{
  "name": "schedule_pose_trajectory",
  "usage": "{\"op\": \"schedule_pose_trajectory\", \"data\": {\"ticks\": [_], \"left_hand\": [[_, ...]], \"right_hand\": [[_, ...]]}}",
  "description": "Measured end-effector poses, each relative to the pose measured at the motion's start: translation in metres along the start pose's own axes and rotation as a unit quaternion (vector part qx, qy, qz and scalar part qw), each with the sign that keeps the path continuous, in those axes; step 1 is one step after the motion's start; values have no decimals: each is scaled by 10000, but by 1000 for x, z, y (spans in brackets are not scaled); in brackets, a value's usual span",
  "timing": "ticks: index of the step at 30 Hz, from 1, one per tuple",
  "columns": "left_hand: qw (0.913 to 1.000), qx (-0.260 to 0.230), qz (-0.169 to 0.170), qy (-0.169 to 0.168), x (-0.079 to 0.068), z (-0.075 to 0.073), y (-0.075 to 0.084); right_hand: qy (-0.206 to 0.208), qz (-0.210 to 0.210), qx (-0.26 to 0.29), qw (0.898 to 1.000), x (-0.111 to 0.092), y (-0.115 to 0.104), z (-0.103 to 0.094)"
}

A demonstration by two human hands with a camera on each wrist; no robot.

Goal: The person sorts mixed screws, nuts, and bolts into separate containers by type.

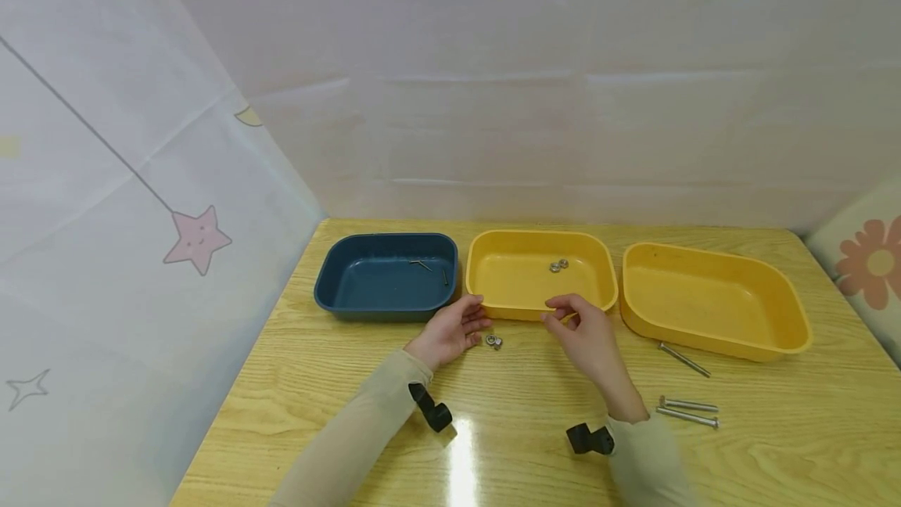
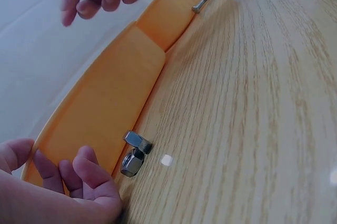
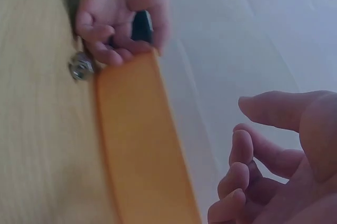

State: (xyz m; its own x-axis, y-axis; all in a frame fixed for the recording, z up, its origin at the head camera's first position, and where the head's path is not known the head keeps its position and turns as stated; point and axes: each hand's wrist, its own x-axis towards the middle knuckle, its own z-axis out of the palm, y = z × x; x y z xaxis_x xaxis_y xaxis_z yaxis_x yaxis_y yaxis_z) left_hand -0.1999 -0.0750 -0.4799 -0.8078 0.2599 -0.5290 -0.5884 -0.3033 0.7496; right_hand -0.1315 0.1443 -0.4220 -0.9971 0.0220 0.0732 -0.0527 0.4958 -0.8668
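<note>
My left hand (image 1: 454, 331) holds the front left corner of the middle yellow tray (image 1: 514, 313), thumb by the rim and fingers bent against the outer wall. Just beside those fingers, small metal hex nuts (image 2: 132, 162) lie together on the wood. Two more nuts (image 1: 559, 265) sit inside this tray. Over the tray's front rim, toward its right side, hovers my right hand (image 1: 587, 335). Its fingers are loosely bent, with a gap between thumb and index finger (image 3: 242, 145) and nothing held.
To the left stands a dark blue tray (image 1: 380, 313) with several small, thin metal pieces (image 1: 422, 264) in it. Another yellow tray (image 1: 711, 339) is at the right, slightly turned. Three long bolts (image 1: 686, 360) lie in front of it. White patterned sheets (image 1: 493, 139) hang behind the table.
</note>
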Motion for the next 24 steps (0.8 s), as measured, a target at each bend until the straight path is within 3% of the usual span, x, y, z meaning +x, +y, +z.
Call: {"op": "schedule_pose_trajectory", "data": {"ticks": [13,24], "left_hand": [[9999,103,-28,-28,-2,1,1],[10000,55,-69,-31,-4,2,1]], "right_hand": [[-507,244,52,9984,-3,21,58],[-672,344,-342,9966,0,26,80]]}}
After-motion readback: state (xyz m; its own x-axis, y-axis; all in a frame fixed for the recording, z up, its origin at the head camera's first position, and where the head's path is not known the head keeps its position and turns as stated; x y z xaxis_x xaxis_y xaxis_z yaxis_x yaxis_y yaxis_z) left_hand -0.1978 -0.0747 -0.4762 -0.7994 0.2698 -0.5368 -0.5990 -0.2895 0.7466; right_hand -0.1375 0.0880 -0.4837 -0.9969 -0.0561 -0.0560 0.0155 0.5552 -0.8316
